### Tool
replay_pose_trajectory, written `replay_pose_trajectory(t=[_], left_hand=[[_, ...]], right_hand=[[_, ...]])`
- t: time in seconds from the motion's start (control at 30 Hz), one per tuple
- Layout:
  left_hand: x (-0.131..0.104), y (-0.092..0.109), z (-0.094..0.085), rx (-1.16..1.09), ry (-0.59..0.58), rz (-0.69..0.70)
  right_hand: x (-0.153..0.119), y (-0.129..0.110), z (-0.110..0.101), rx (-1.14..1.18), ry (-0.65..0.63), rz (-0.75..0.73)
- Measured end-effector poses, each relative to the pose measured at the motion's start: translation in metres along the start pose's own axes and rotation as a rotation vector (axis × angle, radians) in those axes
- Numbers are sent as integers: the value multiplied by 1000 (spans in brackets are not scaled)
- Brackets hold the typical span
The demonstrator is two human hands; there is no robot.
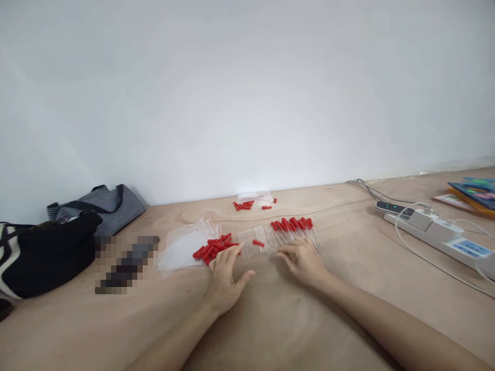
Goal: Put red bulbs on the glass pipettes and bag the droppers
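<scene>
My left hand (228,283) is open, thumb spread from the fingers, its fingertips at the edge of a pile of red rubber dropper bulbs (211,249). The fingers of my right hand (303,262) are curled and pinched together beside the clear glass dropper tubes (250,250); whether a tube is between them is hidden. These tubes lie side by side in a row, and one loose red bulb (258,242) rests on them. To their right lies a row of droppers (291,224) with red bulbs on their far ends, partly behind my right hand.
Clear plastic bags (180,247) lie left of the bulb pile. By the wall are more red bulbs (243,205) and a small bag (253,197). A power strip (444,239) with cables stands right, books (474,193) beyond it. Bags (54,252) and a pixelated object (127,265) sit left.
</scene>
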State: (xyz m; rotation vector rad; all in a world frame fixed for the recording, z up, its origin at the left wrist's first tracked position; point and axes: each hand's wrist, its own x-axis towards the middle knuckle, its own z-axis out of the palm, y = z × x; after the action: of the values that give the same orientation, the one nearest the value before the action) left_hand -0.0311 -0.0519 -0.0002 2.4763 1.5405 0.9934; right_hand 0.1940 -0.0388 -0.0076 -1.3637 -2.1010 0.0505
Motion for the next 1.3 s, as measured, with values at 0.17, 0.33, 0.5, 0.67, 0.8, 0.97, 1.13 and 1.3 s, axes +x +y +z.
replay_pose_trajectory(t=[0.17, 0.33, 0.5, 0.67, 0.8, 0.97, 1.13, 1.3], left_hand=[[2, -10, -3, 102, 141, -17], [3, -11, -5, 155, 159, -36], [5, -14, -5, 209, 164, -86], [6, -16, -6, 241, 149, -143], [12, -17, -14, 280, 137, -210], [42, -30, -26, 367, -28, -340], [86, -51, -21, 374, -148, -420], [114, -68, -6, 302, -168, -442]], right_hand=[[20, 16, 9, -139, 120, 256], [30, 14, 18, -238, 83, 290], [35, 9, 23, -298, 49, 284], [38, 6, 22, -318, 16, 311], [41, 5, 19, -335, -32, 351], [52, 0, 13, -431, -179, 411], [70, -7, 16, -444, -297, 439], [80, -10, 19, -403, -336, 449]])
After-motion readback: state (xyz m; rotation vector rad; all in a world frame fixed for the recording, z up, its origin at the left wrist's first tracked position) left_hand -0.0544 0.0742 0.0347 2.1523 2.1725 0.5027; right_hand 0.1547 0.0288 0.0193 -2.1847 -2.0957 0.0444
